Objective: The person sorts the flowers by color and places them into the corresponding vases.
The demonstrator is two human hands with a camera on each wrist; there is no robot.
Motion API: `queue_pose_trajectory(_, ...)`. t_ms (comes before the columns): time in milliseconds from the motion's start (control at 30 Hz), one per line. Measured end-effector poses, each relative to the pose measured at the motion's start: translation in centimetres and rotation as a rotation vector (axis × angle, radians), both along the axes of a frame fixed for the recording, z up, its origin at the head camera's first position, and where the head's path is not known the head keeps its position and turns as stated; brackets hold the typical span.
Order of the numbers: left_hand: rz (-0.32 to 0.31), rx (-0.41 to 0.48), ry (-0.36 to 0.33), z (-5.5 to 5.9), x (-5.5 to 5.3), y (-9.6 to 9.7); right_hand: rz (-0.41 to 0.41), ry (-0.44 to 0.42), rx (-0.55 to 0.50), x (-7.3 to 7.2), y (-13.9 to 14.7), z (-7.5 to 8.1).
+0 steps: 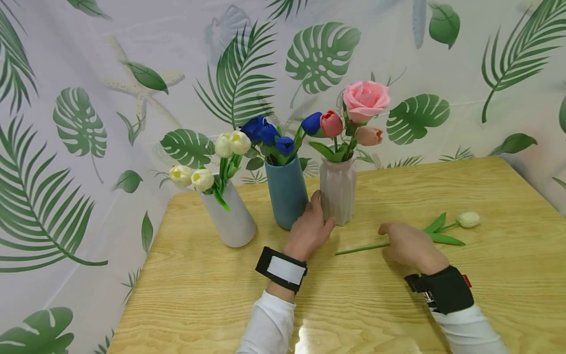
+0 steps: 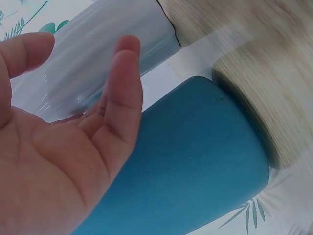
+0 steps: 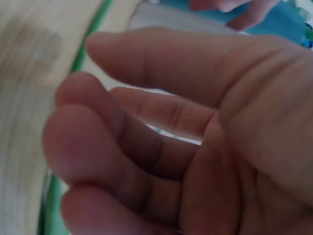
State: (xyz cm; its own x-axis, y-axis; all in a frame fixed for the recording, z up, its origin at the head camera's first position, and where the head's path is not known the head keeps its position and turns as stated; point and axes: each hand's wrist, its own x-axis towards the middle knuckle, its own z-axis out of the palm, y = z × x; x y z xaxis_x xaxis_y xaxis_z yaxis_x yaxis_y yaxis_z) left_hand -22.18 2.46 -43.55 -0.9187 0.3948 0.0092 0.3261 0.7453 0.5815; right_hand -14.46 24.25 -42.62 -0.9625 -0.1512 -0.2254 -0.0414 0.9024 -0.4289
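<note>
My left hand reaches between a teal vase and a ribbed pale pink vase. Its fingertips are at the pale vase's side, with the thumb spread near that vase's base. In the left wrist view the palm faces up beside the teal vase, fingers loosely bent. Over a single white tulip lying on the table, my right hand is lowered, hiding part of the green stem. The right wrist view shows its fingers loosely curved, the thumb apart, the stem just past the fingertips.
A white vase with several white tulips leans at the left. Blue flowers fill the teal vase; a pink rose and pink tulips stand in the pale one. A leaf-print cloth hangs behind the wooden table.
</note>
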Motion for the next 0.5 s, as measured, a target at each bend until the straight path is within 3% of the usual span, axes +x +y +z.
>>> queue_pose_trajectory(133, 0.004, 0.003, -0.009, 0.0, 0.0, -0.1, 0.000, -0.001, 0.039, -0.1, 0.4, -0.9)
queue_pose_trajectory(300, 0.001, 0.006, -0.002, 0.1, 0.1, -0.3, 0.035, 0.067, 0.042, -0.2, 0.8, -1.9)
queue_pose_trajectory(500, -0.010, 0.006, 0.023, 0.4, 0.1, -0.4, 0.154, 0.122, -0.026, -0.3, 1.3, -2.9)
